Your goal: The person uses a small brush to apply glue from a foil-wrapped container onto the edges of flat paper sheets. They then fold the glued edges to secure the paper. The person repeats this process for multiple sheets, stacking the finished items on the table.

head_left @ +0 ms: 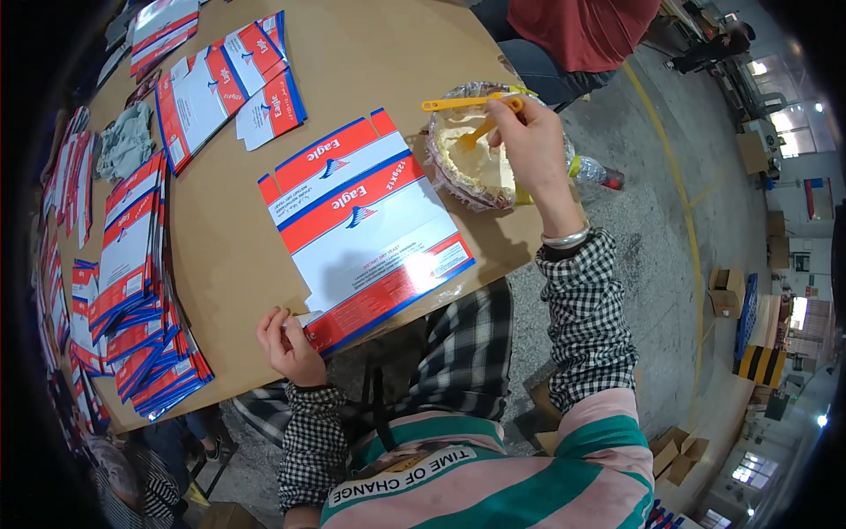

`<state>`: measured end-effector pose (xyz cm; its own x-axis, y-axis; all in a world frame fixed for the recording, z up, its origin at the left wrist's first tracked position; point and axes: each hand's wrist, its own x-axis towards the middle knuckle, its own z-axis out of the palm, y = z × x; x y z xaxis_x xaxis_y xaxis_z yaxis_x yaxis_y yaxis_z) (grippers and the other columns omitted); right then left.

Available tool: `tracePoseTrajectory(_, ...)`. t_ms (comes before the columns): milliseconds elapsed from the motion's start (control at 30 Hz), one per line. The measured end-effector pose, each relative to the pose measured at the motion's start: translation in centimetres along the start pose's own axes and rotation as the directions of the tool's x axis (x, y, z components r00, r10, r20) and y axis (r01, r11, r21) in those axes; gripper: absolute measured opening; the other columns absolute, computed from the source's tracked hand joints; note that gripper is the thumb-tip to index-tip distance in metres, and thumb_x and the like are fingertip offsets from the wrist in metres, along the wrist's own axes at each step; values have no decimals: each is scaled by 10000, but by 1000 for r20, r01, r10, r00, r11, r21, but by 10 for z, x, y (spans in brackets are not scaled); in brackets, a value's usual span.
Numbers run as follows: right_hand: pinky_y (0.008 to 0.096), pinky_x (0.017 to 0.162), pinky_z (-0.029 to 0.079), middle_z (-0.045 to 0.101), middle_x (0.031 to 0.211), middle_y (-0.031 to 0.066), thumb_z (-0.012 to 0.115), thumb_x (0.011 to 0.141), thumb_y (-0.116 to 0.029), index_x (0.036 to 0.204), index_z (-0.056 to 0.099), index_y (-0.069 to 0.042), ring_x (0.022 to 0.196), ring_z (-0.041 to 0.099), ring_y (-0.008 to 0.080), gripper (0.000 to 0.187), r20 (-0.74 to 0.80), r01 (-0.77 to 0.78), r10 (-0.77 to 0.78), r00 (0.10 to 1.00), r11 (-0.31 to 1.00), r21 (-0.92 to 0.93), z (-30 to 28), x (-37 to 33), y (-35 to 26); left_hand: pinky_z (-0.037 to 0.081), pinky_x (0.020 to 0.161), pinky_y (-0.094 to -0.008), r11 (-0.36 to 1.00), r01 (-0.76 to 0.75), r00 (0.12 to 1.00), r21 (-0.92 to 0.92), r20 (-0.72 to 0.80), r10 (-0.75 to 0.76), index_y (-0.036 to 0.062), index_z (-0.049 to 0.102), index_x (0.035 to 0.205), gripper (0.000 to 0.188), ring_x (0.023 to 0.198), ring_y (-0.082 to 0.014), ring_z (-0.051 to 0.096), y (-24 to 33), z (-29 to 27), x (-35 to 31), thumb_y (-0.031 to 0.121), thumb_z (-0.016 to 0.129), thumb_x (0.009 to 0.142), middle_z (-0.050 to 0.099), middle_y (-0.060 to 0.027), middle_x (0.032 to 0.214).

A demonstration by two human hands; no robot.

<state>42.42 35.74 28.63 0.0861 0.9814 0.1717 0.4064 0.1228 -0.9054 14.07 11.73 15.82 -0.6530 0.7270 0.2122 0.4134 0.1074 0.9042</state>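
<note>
A flat, unfolded red, white and blue printed carton lies at the table's near edge. My left hand is closed on its near left corner, fingertips at a small white flap. To the right stands a round tub lined with crinkled clear plastic, with cream-coloured paste inside. Over the tub, my right hand grips a yellow plastic tool, its wide end down at the paste. A yellow bar with a holed end reaches across the tub's far rim; my fingers hide whether it joins the tool.
Stacks of similar flat cartons fill the table's left side, with more cartons at the far left. A grey cloth lies among them. Beyond the tub is a clear bottle. A person in a red top sits at the far side.
</note>
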Motion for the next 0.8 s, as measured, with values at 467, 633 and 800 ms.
tracePoseTrajectory(467, 193, 513, 427, 600, 706, 57, 566, 888, -169, 873, 594, 28, 586, 560, 81, 199, 43, -140, 133, 990, 957, 256, -21, -23, -18, 460, 719, -259, 997, -58, 998, 52, -18, 59, -55, 597, 942, 143, 867, -166, 542, -6, 0, 1, 46, 553, 851, 530, -115, 1070)
tracePoseTrajectory(633, 201, 515, 441, 611, 725, 57, 568, 881, -139, 880, 602, 22, 584, 568, 87, 165, -53, -47, 67, 996, 945, 323, -31, -31, -22, 456, 706, -277, 1000, -7, 999, 15, -36, 7, -49, 606, 923, 130, 848, -194, 543, -3, -1, 1, 27, 568, 824, 542, -137, 1046)
tracePoseTrajectory(800, 213, 542, 459, 615, 742, 68, 563, 888, -140, 889, 602, 27, 612, 577, 96, 171, 57, -69, 55, 997, 957, 282, -28, -38, -24, 453, 690, -268, 998, -62, 997, 28, -42, 63, -38, 609, 929, 127, 831, -181, 543, 0, 2, 3, 23, 575, 823, 542, -130, 1042)
